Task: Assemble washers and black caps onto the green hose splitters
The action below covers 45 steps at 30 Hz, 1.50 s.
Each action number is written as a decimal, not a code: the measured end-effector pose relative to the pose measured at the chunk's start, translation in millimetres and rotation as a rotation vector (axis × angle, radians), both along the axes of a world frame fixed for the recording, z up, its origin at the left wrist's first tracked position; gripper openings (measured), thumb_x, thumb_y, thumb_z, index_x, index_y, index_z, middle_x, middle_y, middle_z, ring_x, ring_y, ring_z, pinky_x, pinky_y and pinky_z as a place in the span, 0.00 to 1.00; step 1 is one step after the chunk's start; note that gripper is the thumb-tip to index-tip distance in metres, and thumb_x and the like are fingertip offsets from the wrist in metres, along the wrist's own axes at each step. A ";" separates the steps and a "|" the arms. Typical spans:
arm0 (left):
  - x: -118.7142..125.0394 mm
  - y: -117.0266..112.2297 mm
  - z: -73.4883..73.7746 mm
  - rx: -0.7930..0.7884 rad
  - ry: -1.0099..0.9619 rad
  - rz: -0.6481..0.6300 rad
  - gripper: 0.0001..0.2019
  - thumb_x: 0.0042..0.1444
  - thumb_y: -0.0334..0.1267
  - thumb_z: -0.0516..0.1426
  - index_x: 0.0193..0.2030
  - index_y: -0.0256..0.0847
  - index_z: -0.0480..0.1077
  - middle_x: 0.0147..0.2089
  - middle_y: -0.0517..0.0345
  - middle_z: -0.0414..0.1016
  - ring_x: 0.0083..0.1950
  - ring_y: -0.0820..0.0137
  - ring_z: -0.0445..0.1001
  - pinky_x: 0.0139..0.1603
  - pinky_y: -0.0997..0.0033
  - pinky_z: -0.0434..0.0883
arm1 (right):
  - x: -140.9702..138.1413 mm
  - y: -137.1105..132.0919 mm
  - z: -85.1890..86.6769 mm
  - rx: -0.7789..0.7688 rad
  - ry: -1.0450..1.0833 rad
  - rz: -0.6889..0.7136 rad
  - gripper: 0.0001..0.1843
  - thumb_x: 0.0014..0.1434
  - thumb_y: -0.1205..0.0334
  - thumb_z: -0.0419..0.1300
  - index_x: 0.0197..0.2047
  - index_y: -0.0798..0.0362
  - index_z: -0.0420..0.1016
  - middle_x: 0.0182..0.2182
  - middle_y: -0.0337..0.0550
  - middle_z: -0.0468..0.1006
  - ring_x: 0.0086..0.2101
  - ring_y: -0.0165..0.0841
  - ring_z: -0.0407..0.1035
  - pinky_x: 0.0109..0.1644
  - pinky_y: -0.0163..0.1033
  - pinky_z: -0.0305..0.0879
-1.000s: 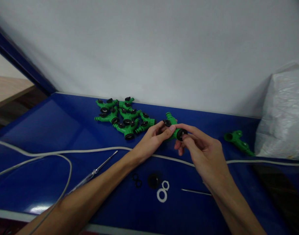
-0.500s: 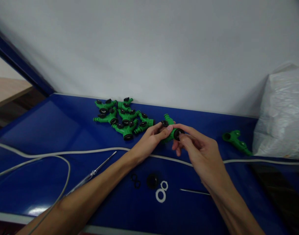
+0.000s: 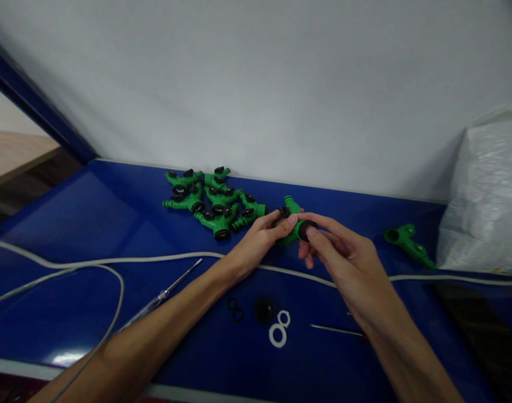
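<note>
My left hand and my right hand meet over the middle of the blue table, both closed on one green Y-shaped hose connector. The left fingers pinch its body from the left. The right thumb and fingers grip the black ring at its near end. Just left of it lies a pile of several like green connectors with black caps. Near the front edge lie two white rings, a black round part and two small black rings.
A grey cable runs across the table. A screwdriver lies at the left, a thin metal rod by my right forearm. A bare green connector body rests at the right, beside a white plastic bag. A white wall stands behind.
Both hands keep their hold on the connector. My right fingers have shifted slightly on its black ring. Nothing else on the table has moved.
</note>
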State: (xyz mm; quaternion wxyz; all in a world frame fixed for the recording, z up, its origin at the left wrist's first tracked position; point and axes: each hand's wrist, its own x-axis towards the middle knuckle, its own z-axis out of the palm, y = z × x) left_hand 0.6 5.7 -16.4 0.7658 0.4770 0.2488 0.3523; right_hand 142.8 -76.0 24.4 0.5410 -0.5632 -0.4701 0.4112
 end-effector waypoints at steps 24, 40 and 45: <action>-6.2 9.2 10.0 0.071 0.105 0.160 0.42 0.62 0.70 0.53 0.62 0.29 0.75 0.46 0.39 0.82 0.38 0.60 0.81 0.35 0.66 0.76 | 20.0 18.8 -20.0 0.056 -0.129 0.098 0.22 0.52 0.53 0.74 0.47 0.52 0.79 0.34 0.42 0.85 0.37 0.39 0.81 0.46 0.44 0.77; -2.4 -5.5 12.3 0.222 0.057 -0.109 0.48 0.58 0.79 0.39 0.26 0.32 0.77 0.35 0.34 0.82 0.22 0.69 0.73 0.26 0.68 0.69 | 51.2 20.8 -13.7 0.109 -0.215 -0.107 0.25 0.59 0.35 0.65 0.37 0.51 0.76 0.33 0.49 0.84 0.31 0.43 0.81 0.41 0.48 0.79; -7.5 -17.7 22.4 0.362 0.056 0.072 0.40 0.64 0.70 0.46 0.15 0.38 0.68 0.19 0.49 0.72 0.16 0.75 0.63 0.23 0.70 0.60 | 39.2 11.0 -24.3 0.032 -0.446 0.047 0.25 0.60 0.36 0.66 0.37 0.52 0.77 0.25 0.44 0.80 0.26 0.42 0.77 0.32 0.47 0.75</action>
